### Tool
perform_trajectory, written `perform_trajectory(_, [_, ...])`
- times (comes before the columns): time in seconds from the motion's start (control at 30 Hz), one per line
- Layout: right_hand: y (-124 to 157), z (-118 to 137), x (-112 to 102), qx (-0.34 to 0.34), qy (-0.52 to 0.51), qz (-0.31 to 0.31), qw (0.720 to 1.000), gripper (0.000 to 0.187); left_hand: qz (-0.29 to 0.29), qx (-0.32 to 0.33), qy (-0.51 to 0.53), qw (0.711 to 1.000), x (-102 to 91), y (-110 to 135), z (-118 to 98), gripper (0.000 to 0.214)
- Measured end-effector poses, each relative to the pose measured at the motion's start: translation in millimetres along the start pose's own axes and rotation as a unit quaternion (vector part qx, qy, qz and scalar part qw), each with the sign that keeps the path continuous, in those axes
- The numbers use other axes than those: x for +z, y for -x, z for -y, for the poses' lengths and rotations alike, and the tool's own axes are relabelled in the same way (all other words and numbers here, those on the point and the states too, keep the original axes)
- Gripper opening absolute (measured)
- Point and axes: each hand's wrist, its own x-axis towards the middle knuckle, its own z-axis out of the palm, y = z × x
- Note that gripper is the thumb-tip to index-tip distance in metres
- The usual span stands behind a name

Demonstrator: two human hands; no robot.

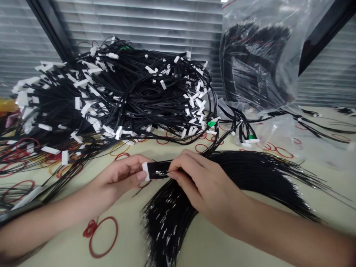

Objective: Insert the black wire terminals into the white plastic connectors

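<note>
Two hands in my feed. Left hand (125,174): thumb and fingertips clamped on one white connector (146,171), at 7 o'clock from mid-view. Right hand (203,185): fingers pinched together on the black wires (160,170) behind it; silvery bits show there. Under the right hand, one loose wire bundle (250,168) curves from 6 to 4 o'clock, strands past counting. At 10 o'clock, one big cable heap (144,92), its white connectors too many for me to count. Green pieces: I make it three, one (211,123) near 1 o'clock. Clear bag (299,48), 1 to 2 o'clock, holds black cables (256,63). At 7 o'clock, one large red band (103,237) beside a small red tangle (89,228).
</note>
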Motion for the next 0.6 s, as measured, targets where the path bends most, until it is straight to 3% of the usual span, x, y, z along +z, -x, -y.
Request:
perform_trajectory(0.27, [10.1, 3.5, 24.5, -0.008, 0.033, -0.051, 0.998, 0.024, 0.001, -0.006, -0.062, 0.998, 5.7, 6.9, -3.4, 0.016])
perform_trajectory(0.6, [11.1, 3.5, 27.7, -0.015, 0.001, -0.056, 0.998, 0.021, 0.011, -0.004, -0.074, 0.997, 7.1, 7.0, -4.7, 0.017])
